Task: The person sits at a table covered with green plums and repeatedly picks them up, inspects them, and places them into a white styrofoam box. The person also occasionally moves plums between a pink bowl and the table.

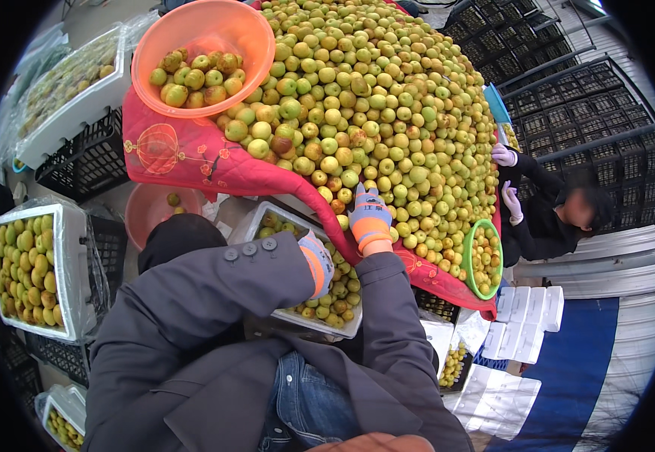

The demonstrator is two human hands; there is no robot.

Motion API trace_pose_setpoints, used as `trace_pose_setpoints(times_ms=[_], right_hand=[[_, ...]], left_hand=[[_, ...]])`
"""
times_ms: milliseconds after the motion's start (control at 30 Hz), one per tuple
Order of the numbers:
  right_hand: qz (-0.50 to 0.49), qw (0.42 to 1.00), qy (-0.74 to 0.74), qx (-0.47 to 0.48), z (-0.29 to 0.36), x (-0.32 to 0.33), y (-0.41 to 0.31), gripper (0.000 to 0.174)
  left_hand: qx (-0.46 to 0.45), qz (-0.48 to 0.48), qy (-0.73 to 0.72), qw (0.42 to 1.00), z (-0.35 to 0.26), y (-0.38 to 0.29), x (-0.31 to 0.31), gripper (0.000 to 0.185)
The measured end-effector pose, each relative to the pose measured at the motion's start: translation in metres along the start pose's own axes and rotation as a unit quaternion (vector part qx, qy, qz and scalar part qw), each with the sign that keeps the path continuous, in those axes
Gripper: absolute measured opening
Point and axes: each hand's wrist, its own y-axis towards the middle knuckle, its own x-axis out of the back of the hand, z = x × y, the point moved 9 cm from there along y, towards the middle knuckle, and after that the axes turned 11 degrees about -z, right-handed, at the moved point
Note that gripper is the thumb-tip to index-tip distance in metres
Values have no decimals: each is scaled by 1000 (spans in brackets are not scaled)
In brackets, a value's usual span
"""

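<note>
A large heap of round yellow-green and brown fruits, jujubes by their look (384, 107), lies on a red padded cloth (192, 158). My right hand (370, 217), in a grey and orange work glove, rests palm down at the heap's near edge, its fingertips among the fruits. In a similar glove, my left hand (317, 264) reaches over a white foam box (356, 329) of the same fruits, close below the cloth's edge. Its fingers are mostly hidden behind the cuff and back of the glove. Whether either hand holds a fruit cannot be seen.
An orange plastic bowl (141, 73) with fruits sits at the heap's left; a green basket (467, 254) stands right. Filled foam boxes (76, 271) flank me on the left. A co-worker (536, 226) in pale gloves is across at right, before stacked black crates (587, 130).
</note>
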Motion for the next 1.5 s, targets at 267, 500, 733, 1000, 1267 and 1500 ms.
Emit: trace_pose_setpoints(times_ms=[267, 500, 733, 1000, 1267, 1500], right_hand=[[-109, 864, 479, -107, -72, 4, 10, 51], [-91, 840, 524, -104, -76, 78, -3, 45], [-57, 751, 646, -125, -79, 90, 16, 39], [-78, 979, 66, -177, -107, 36, 134, 87], [-190, 967, 171, -3, -25, 33, 75, 79], [-89, 984, 43, 148, 21, 38, 2, 62]], left_hand=[[4, 37, -55, 998, 1, -8, 16, 54], [73, -297, -624, 719, 51, 20, 74, 74], [-14, 2, -998, 66, 34, 43, 52, 46], [-65, -36, -996, 58, 52, 46, 64, 47], [-15, -86, -996, 6, 82, 37, 68, 45], [-28, -124, -992, -4, 99, 19, 75, 48]])
